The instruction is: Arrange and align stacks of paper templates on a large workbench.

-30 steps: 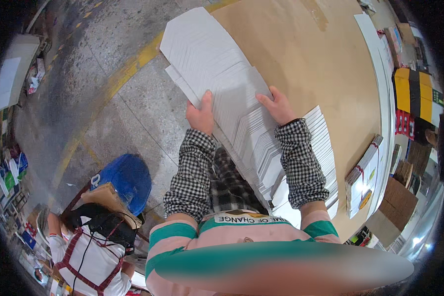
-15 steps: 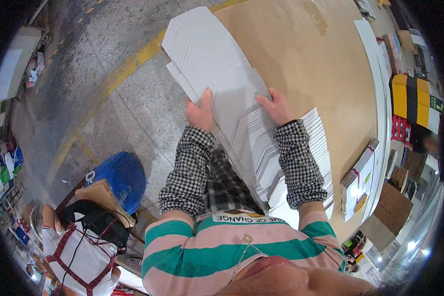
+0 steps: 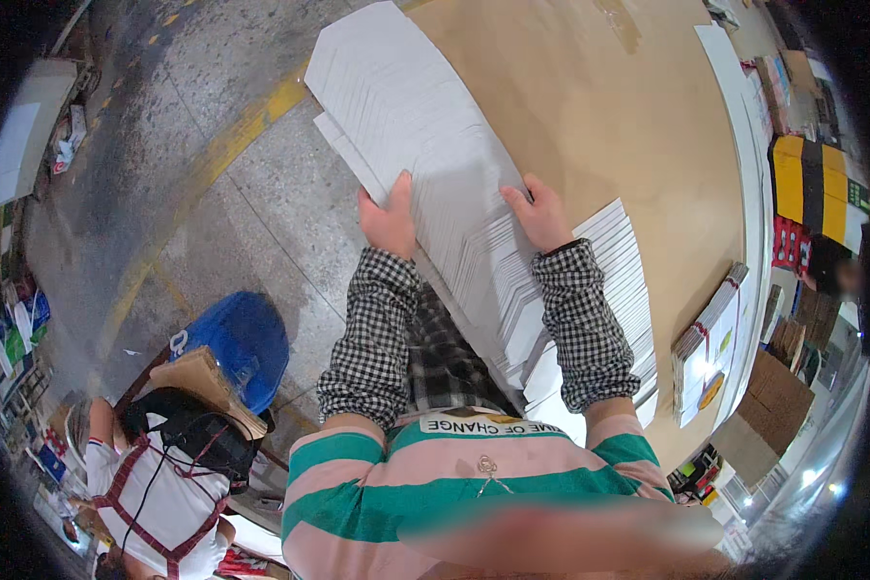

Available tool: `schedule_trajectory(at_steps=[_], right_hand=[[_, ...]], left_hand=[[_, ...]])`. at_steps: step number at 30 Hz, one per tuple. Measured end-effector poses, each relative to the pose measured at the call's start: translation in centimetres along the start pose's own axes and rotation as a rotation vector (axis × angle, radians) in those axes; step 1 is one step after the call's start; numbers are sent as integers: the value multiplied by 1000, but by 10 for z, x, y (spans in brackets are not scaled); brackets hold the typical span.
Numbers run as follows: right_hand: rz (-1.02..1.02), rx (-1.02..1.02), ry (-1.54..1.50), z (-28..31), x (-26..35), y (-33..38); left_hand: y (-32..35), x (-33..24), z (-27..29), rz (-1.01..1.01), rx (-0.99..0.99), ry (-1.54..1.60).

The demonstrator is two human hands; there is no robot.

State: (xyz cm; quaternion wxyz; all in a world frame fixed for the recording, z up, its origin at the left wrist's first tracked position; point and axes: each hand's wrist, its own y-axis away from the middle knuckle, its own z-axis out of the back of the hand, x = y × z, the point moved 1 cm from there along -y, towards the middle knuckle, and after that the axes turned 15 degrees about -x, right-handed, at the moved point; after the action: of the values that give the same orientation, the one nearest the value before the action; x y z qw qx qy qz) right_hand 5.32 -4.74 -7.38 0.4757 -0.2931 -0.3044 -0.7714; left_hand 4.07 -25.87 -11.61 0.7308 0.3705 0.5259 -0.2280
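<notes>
Near: black-and-white checked sleeves (image 3: 377, 329) are worn on both forearms. The bare left hand (image 3: 389, 220) is partly closed at the left edge of a long, slanted stack of thin white card sheets (image 3: 435, 135); the thumb is seen on top, the other fingers mostly hidden. The opposite edge is gripped by the bare right hand (image 3: 543, 220), also half curled, thumb uppermost. The stack is thus held between the 2 hands, its sheets staggered, its left edge seen against the floor.

Change: compared with 0.5 s ago, the stack's far end has been shifted slightly away; the small step in its right edge beyond the right hand is no longer seen. Both grips are unchanged.

Beside the right sleeve, a fanned row of white card sheets (image 3: 621, 256) is laid on a broad, flat tan surface (image 3: 638, 126). Farther right, a tied bundle of flat white printed cartons (image 3: 713, 343) is placed. On the left, a round blue plastic bin (image 3: 256, 343) is stood on the grey speckled floor (image 3: 261, 222).
</notes>
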Motion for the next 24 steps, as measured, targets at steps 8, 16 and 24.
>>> schedule_trajectory(at_steps=[8,16,24], right_hand=[[30,-6,95,2,-3,-3],[-79,38,-56,9,3,1],[-36,-1,54,3,-6,-5]], left_hand=[[-1,1,-5,1,-13,42],[-5,-2,-2,-54,28,0],[3,-17,-5,-48,-7,74]])
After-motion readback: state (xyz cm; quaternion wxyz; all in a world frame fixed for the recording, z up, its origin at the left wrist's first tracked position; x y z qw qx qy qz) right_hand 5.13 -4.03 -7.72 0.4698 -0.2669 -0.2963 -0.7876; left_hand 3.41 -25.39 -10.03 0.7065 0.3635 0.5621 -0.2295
